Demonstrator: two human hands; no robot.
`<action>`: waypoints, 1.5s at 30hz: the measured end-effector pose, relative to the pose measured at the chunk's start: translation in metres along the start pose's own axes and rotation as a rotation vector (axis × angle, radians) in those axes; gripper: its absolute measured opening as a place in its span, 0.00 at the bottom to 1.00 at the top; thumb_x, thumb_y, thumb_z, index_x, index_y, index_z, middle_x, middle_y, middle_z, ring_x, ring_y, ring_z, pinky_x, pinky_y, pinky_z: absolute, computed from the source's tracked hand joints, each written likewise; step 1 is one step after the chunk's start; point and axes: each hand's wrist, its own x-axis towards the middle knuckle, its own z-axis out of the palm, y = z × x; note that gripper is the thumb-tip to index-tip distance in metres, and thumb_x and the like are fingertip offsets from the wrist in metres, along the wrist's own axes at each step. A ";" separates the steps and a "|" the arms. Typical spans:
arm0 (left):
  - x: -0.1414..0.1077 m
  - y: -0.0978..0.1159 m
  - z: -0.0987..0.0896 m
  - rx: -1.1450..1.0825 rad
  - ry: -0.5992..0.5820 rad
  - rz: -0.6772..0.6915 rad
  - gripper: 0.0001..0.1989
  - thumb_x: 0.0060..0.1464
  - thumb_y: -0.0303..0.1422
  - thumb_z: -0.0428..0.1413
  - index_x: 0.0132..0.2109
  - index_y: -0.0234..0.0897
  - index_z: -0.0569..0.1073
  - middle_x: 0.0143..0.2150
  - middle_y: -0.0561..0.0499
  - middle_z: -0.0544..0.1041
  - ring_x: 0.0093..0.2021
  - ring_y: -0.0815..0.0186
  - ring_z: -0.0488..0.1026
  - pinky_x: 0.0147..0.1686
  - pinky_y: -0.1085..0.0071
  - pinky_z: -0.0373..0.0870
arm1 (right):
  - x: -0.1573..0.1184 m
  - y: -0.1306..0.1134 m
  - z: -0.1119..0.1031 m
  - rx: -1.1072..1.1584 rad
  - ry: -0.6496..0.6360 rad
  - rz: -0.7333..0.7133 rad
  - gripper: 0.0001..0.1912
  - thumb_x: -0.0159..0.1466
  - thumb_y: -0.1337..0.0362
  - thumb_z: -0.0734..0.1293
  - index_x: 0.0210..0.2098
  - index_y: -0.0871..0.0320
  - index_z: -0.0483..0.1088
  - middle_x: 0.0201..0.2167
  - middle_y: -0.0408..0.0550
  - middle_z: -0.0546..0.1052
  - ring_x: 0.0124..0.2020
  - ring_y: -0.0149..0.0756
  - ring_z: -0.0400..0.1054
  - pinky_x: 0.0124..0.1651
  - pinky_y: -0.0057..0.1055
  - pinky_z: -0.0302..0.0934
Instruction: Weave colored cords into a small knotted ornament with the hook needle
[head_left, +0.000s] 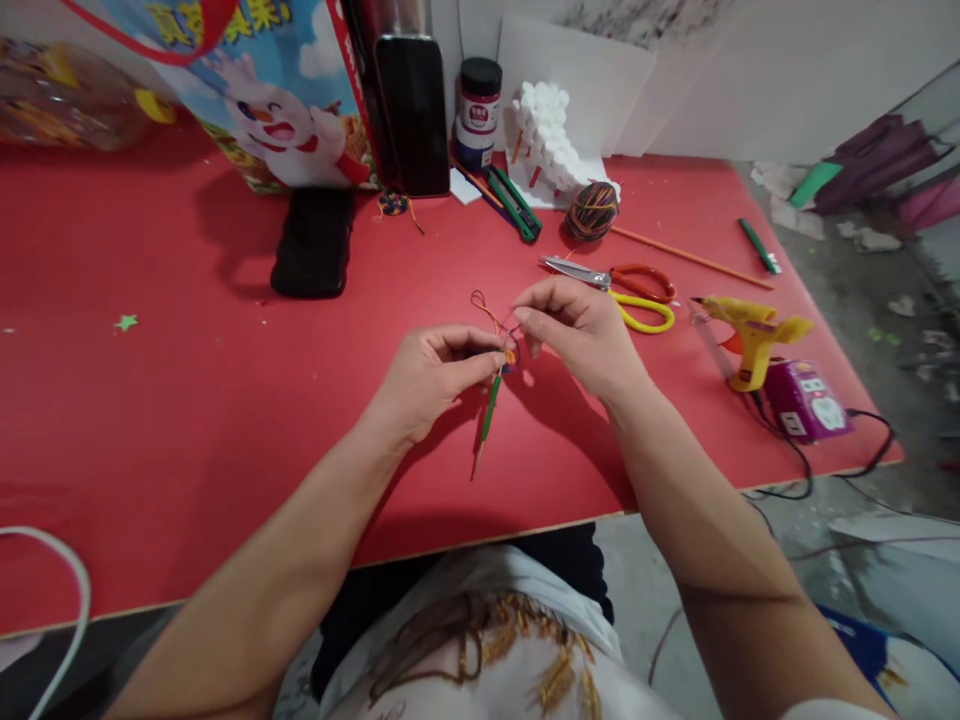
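A red tabletop (187, 450) carries everything. A printed bag (300, 110) stands by its far edge, left of the middle. Over the middle of the tabletop, toward the near edge, the left hand (442, 370) has thumb and fingers closed on a small yarn piece; the right hand (581, 325), just beside it, is narrow, its thumb and forefinger pinching a thin strand. Open-bladed or closed, I cannot tell, scissors (637, 290) lie right of the hands. A yellow glue gun (757, 335) sits near the right edge. Toward the far edge rests a multicoloured yarn ball (592, 212). A green hook (490, 408) points from the left fingertips toward the near edge. Smallest are the yarn piece (511, 357) and the strand (486, 309), looped above it.
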 end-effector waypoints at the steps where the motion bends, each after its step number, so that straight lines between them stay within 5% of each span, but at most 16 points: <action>1: 0.001 0.000 0.000 -0.023 0.007 0.000 0.09 0.46 0.31 0.75 0.36 0.37 0.87 0.31 0.48 0.84 0.27 0.69 0.77 0.29 0.73 0.71 | -0.002 -0.001 -0.002 -0.004 0.023 -0.056 0.03 0.67 0.65 0.71 0.39 0.58 0.75 0.27 0.39 0.76 0.24 0.27 0.69 0.29 0.27 0.66; 4: 0.003 0.001 0.000 -0.124 0.042 -0.032 0.08 0.44 0.30 0.75 0.34 0.35 0.86 0.29 0.48 0.83 0.24 0.72 0.74 0.28 0.74 0.72 | -0.013 -0.006 -0.003 -0.135 -0.003 -0.244 0.03 0.69 0.66 0.68 0.42 0.56 0.75 0.30 0.41 0.77 0.27 0.30 0.71 0.32 0.29 0.67; 9: 0.008 0.005 -0.001 -0.269 0.127 -0.080 0.10 0.39 0.28 0.75 0.32 0.33 0.85 0.27 0.49 0.82 0.23 0.72 0.74 0.27 0.74 0.74 | -0.033 -0.005 0.011 -0.631 -0.203 -0.584 0.10 0.70 0.70 0.64 0.49 0.54 0.73 0.46 0.53 0.81 0.48 0.44 0.76 0.49 0.42 0.74; 14: 0.008 0.004 -0.001 -0.306 0.164 -0.043 0.08 0.42 0.26 0.74 0.33 0.33 0.85 0.28 0.50 0.82 0.24 0.74 0.73 0.28 0.77 0.74 | -0.038 0.014 0.027 -0.950 -0.083 -0.745 0.19 0.73 0.53 0.67 0.55 0.60 0.69 0.49 0.63 0.81 0.47 0.52 0.76 0.48 0.49 0.73; 21: 0.002 0.007 0.006 -0.306 0.153 -0.025 0.08 0.43 0.27 0.74 0.33 0.33 0.85 0.28 0.51 0.81 0.24 0.74 0.73 0.27 0.76 0.73 | -0.035 0.020 0.029 -1.084 0.122 -0.831 0.28 0.70 0.36 0.65 0.47 0.56 0.72 0.37 0.55 0.81 0.36 0.46 0.72 0.37 0.42 0.65; 26: -0.001 0.005 0.012 -0.348 0.137 -0.067 0.08 0.44 0.27 0.73 0.34 0.31 0.84 0.27 0.52 0.80 0.24 0.74 0.74 0.28 0.78 0.74 | -0.035 0.018 0.032 -1.055 0.232 -0.908 0.26 0.71 0.38 0.65 0.39 0.56 0.71 0.30 0.52 0.79 0.30 0.42 0.70 0.32 0.39 0.63; 32: -0.001 0.003 0.014 -0.448 0.137 -0.088 0.07 0.45 0.25 0.72 0.33 0.32 0.84 0.27 0.53 0.79 0.25 0.76 0.74 0.27 0.81 0.74 | -0.039 0.016 0.036 -0.850 0.322 -0.816 0.02 0.72 0.65 0.66 0.42 0.58 0.70 0.31 0.50 0.81 0.30 0.37 0.74 0.32 0.33 0.67; 38: 0.000 0.005 0.013 -0.471 0.126 -0.071 0.05 0.50 0.23 0.70 0.36 0.31 0.85 0.27 0.53 0.78 0.25 0.76 0.74 0.26 0.82 0.73 | -0.044 0.014 0.040 -0.399 0.299 -0.535 0.10 0.71 0.69 0.70 0.51 0.52 0.76 0.40 0.45 0.85 0.34 0.32 0.80 0.37 0.29 0.73; 45: 0.000 0.006 0.012 -0.446 0.087 -0.072 0.06 0.51 0.23 0.68 0.37 0.34 0.86 0.27 0.53 0.78 0.25 0.75 0.75 0.27 0.81 0.74 | -0.040 0.010 0.037 -0.215 0.257 -0.564 0.12 0.69 0.72 0.71 0.49 0.52 0.80 0.36 0.46 0.85 0.39 0.37 0.81 0.47 0.39 0.77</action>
